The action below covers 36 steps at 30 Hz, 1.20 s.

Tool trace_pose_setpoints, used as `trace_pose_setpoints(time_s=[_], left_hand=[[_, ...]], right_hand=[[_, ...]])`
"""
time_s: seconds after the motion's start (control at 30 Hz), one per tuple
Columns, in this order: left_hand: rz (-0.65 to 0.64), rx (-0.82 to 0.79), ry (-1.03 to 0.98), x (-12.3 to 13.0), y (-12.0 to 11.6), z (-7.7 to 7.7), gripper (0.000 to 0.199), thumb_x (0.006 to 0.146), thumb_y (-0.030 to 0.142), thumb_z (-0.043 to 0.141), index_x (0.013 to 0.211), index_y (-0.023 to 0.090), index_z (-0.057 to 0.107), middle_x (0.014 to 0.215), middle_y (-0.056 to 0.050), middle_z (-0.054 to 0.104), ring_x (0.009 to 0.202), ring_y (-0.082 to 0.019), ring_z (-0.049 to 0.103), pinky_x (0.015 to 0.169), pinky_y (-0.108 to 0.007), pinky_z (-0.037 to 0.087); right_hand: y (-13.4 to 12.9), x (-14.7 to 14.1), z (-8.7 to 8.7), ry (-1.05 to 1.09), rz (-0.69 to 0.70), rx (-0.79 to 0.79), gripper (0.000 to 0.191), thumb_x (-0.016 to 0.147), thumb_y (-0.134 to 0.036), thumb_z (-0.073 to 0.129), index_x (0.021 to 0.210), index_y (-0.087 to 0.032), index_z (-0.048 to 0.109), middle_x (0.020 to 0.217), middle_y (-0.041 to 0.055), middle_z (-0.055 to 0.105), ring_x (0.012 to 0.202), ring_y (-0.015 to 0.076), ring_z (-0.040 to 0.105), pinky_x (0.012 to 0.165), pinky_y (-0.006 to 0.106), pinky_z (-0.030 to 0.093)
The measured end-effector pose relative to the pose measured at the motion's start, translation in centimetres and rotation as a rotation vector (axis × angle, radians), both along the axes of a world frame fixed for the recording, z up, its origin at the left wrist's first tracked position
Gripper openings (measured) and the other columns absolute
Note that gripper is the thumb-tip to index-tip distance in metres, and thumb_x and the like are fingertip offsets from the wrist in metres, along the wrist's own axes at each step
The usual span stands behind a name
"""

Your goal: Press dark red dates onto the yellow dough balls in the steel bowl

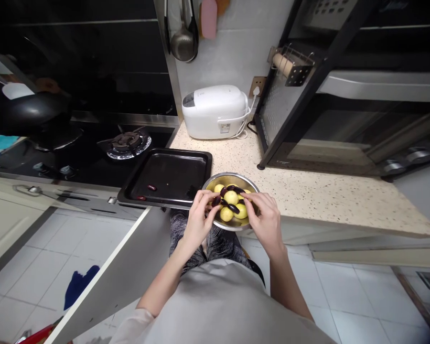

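A round metal bowl (232, 228) holds several round yellow fruits (231, 197), with several dark oblong fruits like long grapes (232, 208) lying on top. My left hand (199, 215) is at the bowl's left rim, its thumb and fingers closed around a dark purple oblong fruit (216, 201). From the right, my right hand (263, 212) reaches over the rim with its fingers pinched at another dark oblong fruit (238, 190). To the left, a black baking tray (170, 172) carries two reddish oblong fruits (151, 187), well apart from my hands.
The tray's left part overlaps the gas stove (125, 143), where a black wok (36, 112) stands farther left. A white appliance (217, 112) is against the wall. A black rack with an oven (361, 124) stands right. Below the tray, a cabinet door (129, 267) hangs open.
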<state>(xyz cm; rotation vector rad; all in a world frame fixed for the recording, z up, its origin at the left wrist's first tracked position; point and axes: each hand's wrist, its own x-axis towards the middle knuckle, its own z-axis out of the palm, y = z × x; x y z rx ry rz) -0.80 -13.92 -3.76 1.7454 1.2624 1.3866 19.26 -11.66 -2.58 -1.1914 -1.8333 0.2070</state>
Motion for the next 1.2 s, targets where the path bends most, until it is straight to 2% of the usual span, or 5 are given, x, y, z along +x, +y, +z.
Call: trace_pose_setpoints(time_s=[0.2, 0.47, 0.97, 1.1, 1.2], left_hand=[[0.023, 0.088, 0.111, 0.0, 1.7, 0.6, 0.019, 0.101, 0.019, 0.057, 0.117, 0.021, 0.067, 0.115, -0.01, 0.069, 0.106, -0.021, 0.068, 0.091, -0.034, 0.057], [0.114, 0.04, 0.2, 1.0, 3.1, -0.6, 0.019, 0.098, 0.022, 0.063, 0.117, 0.021, 0.068, 0.115, -0.009, 0.074, 0.108, -0.025, 0.07, 0.098, -0.04, 0.055], [0.103, 0.069, 0.224, 0.0, 1.5, 0.2, 0.021, 0.104, 0.02, 0.05, 0.112, 0.021, 0.069, 0.114, -0.011, 0.073, 0.11, -0.024, 0.068, 0.1, -0.04, 0.052], [0.162, 0.133, 0.271, -1.9, 1.7, 0.4, 0.023, 0.104, 0.018, 0.047, 0.115, 0.021, 0.068, 0.114, -0.01, 0.072, 0.111, -0.023, 0.066, 0.101, -0.039, 0.051], [0.293, 0.114, 0.401, -5.4, 2.2, 0.7, 0.025, 0.103, 0.016, 0.049, 0.119, 0.021, 0.067, 0.118, -0.009, 0.07, 0.115, -0.024, 0.063, 0.105, -0.041, 0.048]], right_hand=[[0.1, 0.0, -0.4, 0.005, 0.001, 0.006, 0.02, 0.102, -0.023, 0.053, 0.103, -0.024, 0.073, 0.102, 0.0066, 0.078, 0.097, 0.0251, 0.068, 0.089, 0.042, 0.048], [0.0, 0.0, -0.5, 0.003, 0.014, 0.013, 0.019, 0.102, -0.023, 0.054, 0.104, -0.023, 0.073, 0.1, 0.0061, 0.078, 0.096, 0.0239, 0.068, 0.089, 0.041, 0.048], [0.1, 0.3, -0.7, -0.003, 0.009, 0.026, 0.019, 0.102, -0.024, 0.054, 0.103, -0.024, 0.073, 0.102, 0.0059, 0.078, 0.096, 0.0242, 0.069, 0.087, 0.041, 0.048], [0.3, 0.8, -1.2, -0.016, 0.015, 0.056, 0.017, 0.102, -0.024, 0.056, 0.104, -0.024, 0.072, 0.1, 0.0058, 0.077, 0.094, 0.0244, 0.068, 0.087, 0.041, 0.048], [0.5, 1.0, -1.6, -0.016, 0.02, 0.081, 0.016, 0.102, -0.027, 0.057, 0.104, -0.024, 0.072, 0.098, 0.0063, 0.076, 0.091, 0.0249, 0.068, 0.085, 0.041, 0.048]])
